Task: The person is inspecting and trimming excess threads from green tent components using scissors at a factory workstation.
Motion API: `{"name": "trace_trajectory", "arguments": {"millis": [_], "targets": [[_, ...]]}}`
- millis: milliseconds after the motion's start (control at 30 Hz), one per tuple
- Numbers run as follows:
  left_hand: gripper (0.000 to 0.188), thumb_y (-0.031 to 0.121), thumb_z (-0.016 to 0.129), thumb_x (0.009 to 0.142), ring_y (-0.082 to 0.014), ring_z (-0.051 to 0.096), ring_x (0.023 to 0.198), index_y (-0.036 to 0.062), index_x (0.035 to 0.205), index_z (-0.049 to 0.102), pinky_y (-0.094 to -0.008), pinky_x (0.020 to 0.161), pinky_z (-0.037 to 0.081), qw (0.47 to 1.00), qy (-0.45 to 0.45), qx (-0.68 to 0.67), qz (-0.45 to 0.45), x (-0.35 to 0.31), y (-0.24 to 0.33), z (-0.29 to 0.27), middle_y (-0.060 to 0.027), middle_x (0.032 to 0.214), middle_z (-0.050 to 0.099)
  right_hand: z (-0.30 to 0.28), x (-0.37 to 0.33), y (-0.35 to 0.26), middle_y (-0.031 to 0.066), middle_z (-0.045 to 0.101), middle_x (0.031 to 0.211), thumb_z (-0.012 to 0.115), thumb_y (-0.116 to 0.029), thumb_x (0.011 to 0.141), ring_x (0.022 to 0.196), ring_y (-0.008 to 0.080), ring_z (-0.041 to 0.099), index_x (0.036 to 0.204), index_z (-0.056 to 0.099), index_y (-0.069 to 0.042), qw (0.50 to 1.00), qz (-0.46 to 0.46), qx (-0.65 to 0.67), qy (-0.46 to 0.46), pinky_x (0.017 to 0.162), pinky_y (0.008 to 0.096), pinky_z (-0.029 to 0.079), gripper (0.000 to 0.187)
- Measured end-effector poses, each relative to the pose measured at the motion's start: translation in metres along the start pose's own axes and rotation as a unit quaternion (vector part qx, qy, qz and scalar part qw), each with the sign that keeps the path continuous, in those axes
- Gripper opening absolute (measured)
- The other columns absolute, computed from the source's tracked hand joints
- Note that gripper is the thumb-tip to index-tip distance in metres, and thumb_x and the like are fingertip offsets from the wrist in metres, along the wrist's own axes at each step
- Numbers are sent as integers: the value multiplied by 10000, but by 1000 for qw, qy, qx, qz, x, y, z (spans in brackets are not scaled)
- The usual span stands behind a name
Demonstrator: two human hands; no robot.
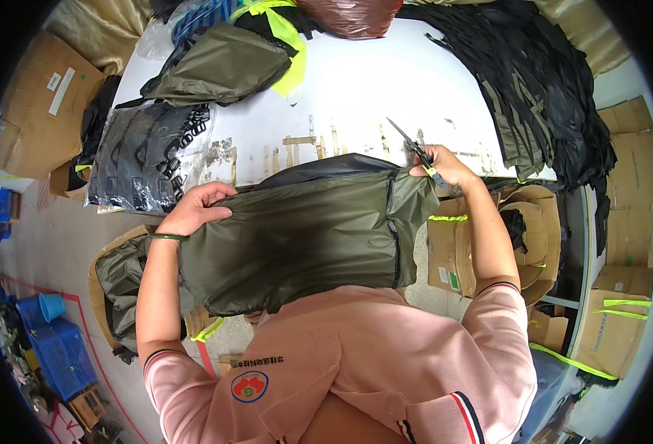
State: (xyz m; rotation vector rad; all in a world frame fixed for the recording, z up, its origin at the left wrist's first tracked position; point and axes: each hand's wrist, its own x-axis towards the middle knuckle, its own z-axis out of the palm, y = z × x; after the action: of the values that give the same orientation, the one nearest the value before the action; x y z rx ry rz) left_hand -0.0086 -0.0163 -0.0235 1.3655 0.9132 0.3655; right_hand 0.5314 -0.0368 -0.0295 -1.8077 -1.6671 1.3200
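A dark olive-green piece of thin, shiny fabric [297, 237] is stretched between my hands, hanging over the table's near edge and against my body. My left hand [193, 211] pinches its upper left edge between thumb and fingers. At the upper right corner, my right hand [447, 169] grips the fabric and also holds a pair of scissors [413, 140], whose blades point up and left over the table. A dark seam or zipper [393, 222] runs down the fabric's right part. Black material [326, 170] shows behind the top edge.
On the white table [363, 81] lie an olive fabric bundle [227, 66], clear plastic packaging [141, 159], a reddish-brown bag [349, 15] and a black fabric heap [519, 74]. Cardboard boxes [452, 244] stand beneath the table; a box of fabric [119, 281] is left of me.
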Motion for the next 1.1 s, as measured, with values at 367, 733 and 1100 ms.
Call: {"name": "trace_trajectory", "arguments": {"millis": [367,733,1100], "targets": [[327,-69,635,828,-68,583,858,-4,1141,568,-225,783,475,999,5,-36,9,5,-10,-7,-12,944,642,7,17,-43,80,609,736,848,-230,692,685,147,536,867,591,9,968,-28,-233,87,669,311,459,393],[309,-19,691,814,-57,548,873,45,1107,618,-216,814,454,996,29,-1,80,-2,-16,1,20,956,613,127,14,-169,159,592,840,825,-444,642,874,353,591,821,584,2,883,-307,-356,-16,769,436,493,538],[300,-23,691,816,-63,552,927,31,1101,614,-225,834,448,993,30,-5,111,-13,-16,6,10,1000,619,159,30,-178,171,627,821,763,-464,694,827,357,623,785,575,-6,868,-295,-396,-53,725,449,506,504]]}}
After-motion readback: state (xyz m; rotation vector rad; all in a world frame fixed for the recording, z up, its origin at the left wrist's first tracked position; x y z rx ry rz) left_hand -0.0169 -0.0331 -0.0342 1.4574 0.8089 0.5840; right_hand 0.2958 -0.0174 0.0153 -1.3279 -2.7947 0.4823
